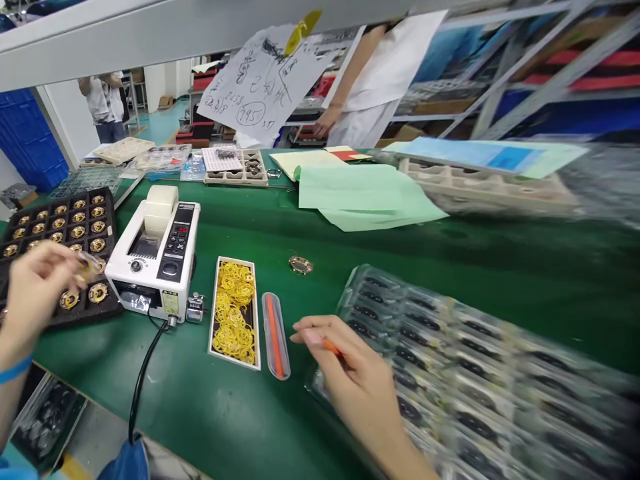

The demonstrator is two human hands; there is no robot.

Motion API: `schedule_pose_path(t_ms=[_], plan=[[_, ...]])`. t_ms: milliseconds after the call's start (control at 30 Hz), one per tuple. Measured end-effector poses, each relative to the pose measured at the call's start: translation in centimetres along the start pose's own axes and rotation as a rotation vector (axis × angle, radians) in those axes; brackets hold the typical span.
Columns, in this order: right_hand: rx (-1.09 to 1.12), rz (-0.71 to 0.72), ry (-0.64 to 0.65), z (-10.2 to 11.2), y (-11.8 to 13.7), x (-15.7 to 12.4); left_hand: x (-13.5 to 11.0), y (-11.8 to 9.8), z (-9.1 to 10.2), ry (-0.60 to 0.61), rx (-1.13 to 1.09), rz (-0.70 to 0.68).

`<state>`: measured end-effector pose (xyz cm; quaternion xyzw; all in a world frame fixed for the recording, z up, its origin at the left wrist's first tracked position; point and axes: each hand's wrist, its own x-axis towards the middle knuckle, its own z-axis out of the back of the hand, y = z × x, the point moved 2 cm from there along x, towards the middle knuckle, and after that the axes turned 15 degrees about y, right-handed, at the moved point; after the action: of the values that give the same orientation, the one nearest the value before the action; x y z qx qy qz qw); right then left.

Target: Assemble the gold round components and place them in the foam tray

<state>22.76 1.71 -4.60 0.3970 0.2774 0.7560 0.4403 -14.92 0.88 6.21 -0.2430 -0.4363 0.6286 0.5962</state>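
Note:
My left hand [44,287] is closed in a pinch above the black foam tray [45,323] on the left, which holds rows of round gold parts [98,292]. A small clear piece [91,261], blurred, shows at its fingertips. My right hand [357,377] is closed around a thin orange tool [331,347], mostly hidden by the fingers. Left of this hand lies a narrow clear case [281,333] with an orange strip inside. Beside that is a white box [259,347] of yellow rings [233,310]. One round gold part [301,265] lies alone on the green mat.
A white tape dispenser [173,250] stands beside the black tray, its black cable [143,380] hanging over the front edge. At right lies a clear blister tray [450,353] of dark parts. Green papers [360,190] and beige trays [235,175] line the back. A shelf beam [175,33] crosses overhead.

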Motion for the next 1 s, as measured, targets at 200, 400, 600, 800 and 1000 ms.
schedule_pose_path(t_ms=[200,400,600,800,1000], plan=[[0.595,-0.116,-0.12,-0.7,0.7,-0.2,-5.8,-3.3,-14.4,0.931,-0.808,0.284],[0.607,-0.008,-0.119,-0.6,1.9,-1.3,-4.8,-0.6,-18.5,0.803,-0.946,0.351],[0.31,-0.001,0.093,-2.2,3.4,-2.0,-5.1,-0.2,-18.3,0.749,-0.942,0.299],[0.176,0.097,0.05,-3.1,3.8,-2.4,-5.8,-0.1,-18.5,0.757,-0.932,0.288],[-0.124,0.464,0.276,-3.1,2.1,-3.6,-5.6,0.0,-18.4,0.752,-0.954,0.364]])
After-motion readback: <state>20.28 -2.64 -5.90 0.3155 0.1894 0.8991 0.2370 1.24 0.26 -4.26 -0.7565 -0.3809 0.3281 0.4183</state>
